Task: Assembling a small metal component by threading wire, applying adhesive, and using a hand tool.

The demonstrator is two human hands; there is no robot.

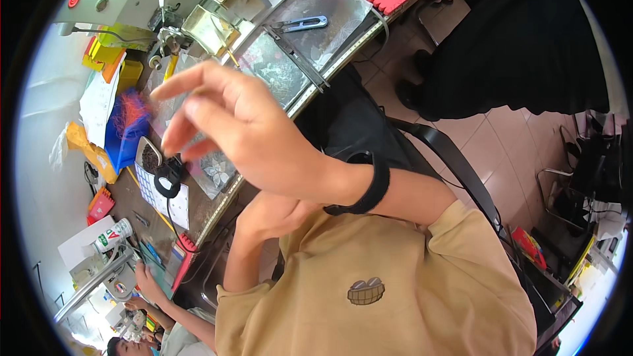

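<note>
Along the far left of the bench, a crumpled orange-yellow packet (93,148) is lying beside an open blue plastic bin (117,149), which is holding a fuzzy orange-and-blue tangle (134,113). The bin's long axis is running up and down the view, its narrow corner pointing down. Lower on this side, a white bottle with a printed label (113,235) is lying tilted, and a co-worker's hand (150,282) is reaching in from below.

Next to the right, a small pale-rimmed tray (139,153) is holding dark brown granules. Just beside it, a black ring-shaped item (167,186) is hanging at the lower left of its dark body, its long axis slanting, with a cord trailing downward.

Above and right of these, the person's right hand (241,125), wearing a black wristband (372,184), is hovering with fingers pointing left, loosely curled and spread; blur is hiding whether anything small is between them. Beneath it, a clear patterned plastic bag (214,177) is lying flat. The left hand (273,214) is sitting partly hidden behind the right wrist; its opening and hold cannot be told.

Farther right, a blue-handled metal tool (306,23) is lying nearly level, its handle pointing right.
</note>
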